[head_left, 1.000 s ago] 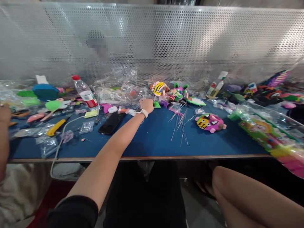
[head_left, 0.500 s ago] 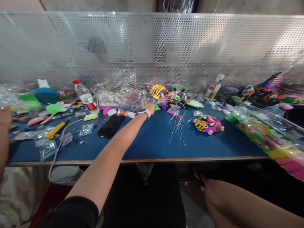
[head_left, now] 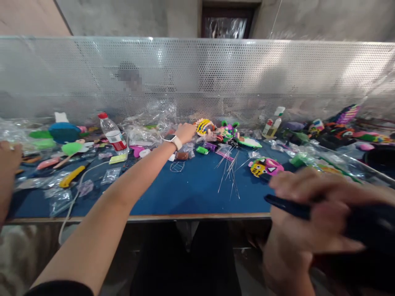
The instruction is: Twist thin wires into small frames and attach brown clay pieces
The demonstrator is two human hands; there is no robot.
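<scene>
My left hand (head_left: pixel 186 132), a pale watch on its wrist, reaches over the clear plastic wrappings at the back of the table. It is beside a yellow-striped foam figure (head_left: pixel 203 127); its fingertips are hidden. My right hand (head_left: pixel 300 236), raised at the right and smeared by motion, is closed around a dark, long object (head_left: pixel 288 206) whose kind I cannot tell. Past it lies a pink and yellow cat-faced clay figure (head_left: pixel 266 167). Thin metal wires (head_left: pixel 230 172) are spread on the blue table. Green (head_left: pixel 202 151) and brown (head_left: pixel 182 156) packets lie near my left hand.
A red-capped bottle (head_left: pixel 112 133), a yellow cutter (head_left: pixel 72 176) and a white cord (head_left: pixel 80 185) are at the left. Another person's hand (head_left: pixel 10 158) shows at the left edge. A perforated metal panel (head_left: pixel 173 70) stands behind. Small bottles (head_left: pixel 273 123) stand at the back right.
My left hand has moved left and slightly back, uncovering the brown packet and a small wire loop. My right hand has risen above the table edge with the dark object. The view has tilted up.
</scene>
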